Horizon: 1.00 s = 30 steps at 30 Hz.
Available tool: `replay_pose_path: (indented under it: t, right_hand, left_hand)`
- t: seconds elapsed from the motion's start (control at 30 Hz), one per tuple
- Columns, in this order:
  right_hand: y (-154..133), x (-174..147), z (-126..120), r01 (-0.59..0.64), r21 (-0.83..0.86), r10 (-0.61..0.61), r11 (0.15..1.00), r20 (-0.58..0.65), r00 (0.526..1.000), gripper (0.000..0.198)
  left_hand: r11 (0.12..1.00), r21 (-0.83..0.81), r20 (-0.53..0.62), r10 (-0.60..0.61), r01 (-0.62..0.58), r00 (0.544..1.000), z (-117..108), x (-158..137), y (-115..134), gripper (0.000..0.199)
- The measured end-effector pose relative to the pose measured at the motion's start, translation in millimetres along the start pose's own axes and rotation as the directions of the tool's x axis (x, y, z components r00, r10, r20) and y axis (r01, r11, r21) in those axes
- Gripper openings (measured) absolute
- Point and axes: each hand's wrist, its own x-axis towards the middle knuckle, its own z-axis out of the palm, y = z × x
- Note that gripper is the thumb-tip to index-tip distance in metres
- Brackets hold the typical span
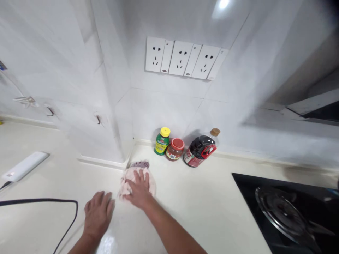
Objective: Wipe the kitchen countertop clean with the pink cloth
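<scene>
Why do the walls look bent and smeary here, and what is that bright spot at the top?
Head view: the wide lens bows the wall tiles and tilts the sockets; the right side near the stove is streaked with blur; a lamp's glare shines on the glossy tile; the right hand on the cloth and the left hand look fairly sharp.

Two bare forearms enter from the lower edge, each ending in an uncovered hand. The left hand (97, 214) shows no ring, glove or watch, and its wrist carries no band or strap. The right hand (139, 190) is likewise unadorned, with short, unpainted nails on the visible fingers. The forearm behind it is bare along its whole visible length. No sleeve or cuff appears on either arm up to the frame edge.
</scene>
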Motion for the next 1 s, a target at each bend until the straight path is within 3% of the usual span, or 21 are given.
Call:
replay_pose_path:
  t: [0.13, 0.2, 0.3, 0.37, 0.43, 0.53, 0.6, 0.7, 0.77, 0.8, 0.83, 0.9, 0.97, 1.0]
  right_hand:
    - [-17.3, -46.6, 23.5, 0.219, 0.048, -0.22, 0.975, 0.019, 0.975, 0.061]
    - [-4.0, -58.8, 21.9, 0.218, 0.041, -0.218, 0.975, 0.011, 0.976, 0.059]
    - [48.1, -73.8, 3.9, -0.033, -0.026, 0.032, 0.999, -0.07, 0.997, 0.059]
    - [98.4, -95.2, -11.0, -0.278, -0.094, 0.259, 0.956, -0.179, 0.949, 0.06]
    - [152.1, -132.0, -23.1, -0.503, -0.15, 0.444, 0.851, -0.306, 0.842, 0.061]
    - [219.9, -206.0, -32.5, -0.774, -0.132, 0.658, 0.62, -0.45, 0.604, 0.065]
    - [247.7, -250.5, -34.3, -0.87, -0.071, 0.732, 0.487, -0.51, 0.451, 0.067]
    - [258.1, -280.3, -34.9, -0.931, 0.029, 0.762, 0.364, -0.584, 0.28, 0.068]
    - [245.3, -268.9, -33.8, -0.948, 0.075, 0.788, 0.31, -0.578, 0.212, 0.069]
    - [233.4, -255.3, -32.1, -0.951, 0.083, 0.802, 0.298, -0.562, 0.203, 0.069]
    - [217.9, -237.9, -29.3, -0.947, 0.074, 0.81, 0.314, -0.542, 0.226, 0.069]
    - [175.8, -198.1, -19.1, -0.893, 0.014, 0.781, 0.45, -0.492, 0.385, 0.067]
    - [120.7, -161.3, -3.2, -0.72, -0.055, 0.652, 0.691, -0.383, 0.655, 0.067]
    - [90.0, -147.1, 6.5, -0.605, -0.058, 0.561, 0.794, -0.312, 0.767, 0.07]
  left_hand:
    - [1.0, -0.027, -0.017, 0.01, -0.011, 1.0, 0.0, 1.2, -2.2, 0.05]
    - [0.999, -0.029, 0.002, -0.014, 0.014, 1.0, -2.4, 2.8, 0.4, 0.053]
    - [0.998, -0.019, 0.046, -0.063, 0.063, 0.997, -6.1, 5.3, 5.8, 0.056]
    - [0.998, -0.002, 0.075, -0.07, 0.07, 0.995, -6.7, 6.7, 7.9, 0.058]
    - [0.998, 0.018, 0.093, -0.062, 0.06, 0.994, -5.7, 8.0, 8.6, 0.059]
    - [0.998, 0.032, 0.113, -0.051, 0.047, 0.992, -3.3, 9.6, 8.6, 0.062]
    - [0.998, 0.031, 0.122, -0.052, 0.048, 0.991, -2.4, 10.5, 9.3, 0.063]
    - [0.998, 0.026, 0.123, -0.054, 0.051, 0.991, -2.6, 11.5, 11.4, 0.065]
    - [0.999, 0.02, 0.125, -0.052, 0.05, 0.991, -3.6, 11.9, 13.0, 0.066]
    - [0.999, 0.015, 0.125, -0.052, 0.05, 0.991, -4.2, 12.0, 13.7, 0.067]
    - [0.999, 0.011, 0.128, -0.053, 0.052, 0.99, -4.9, 12.2, 14.2, 0.067]
    - [0.998, 0.001, 0.135, -0.057, 0.058, 0.989, -6.5, 12.3, 14.9, 0.067]
    - [0.998, -0.009, 0.14, -0.065, 0.067, 0.988, -8.2, 12.4, 14.8, 0.066]
    - [0.998, -0.015, 0.143, -0.066, 0.069, 0.988, -9.0, 12.5, 14.4, 0.066]
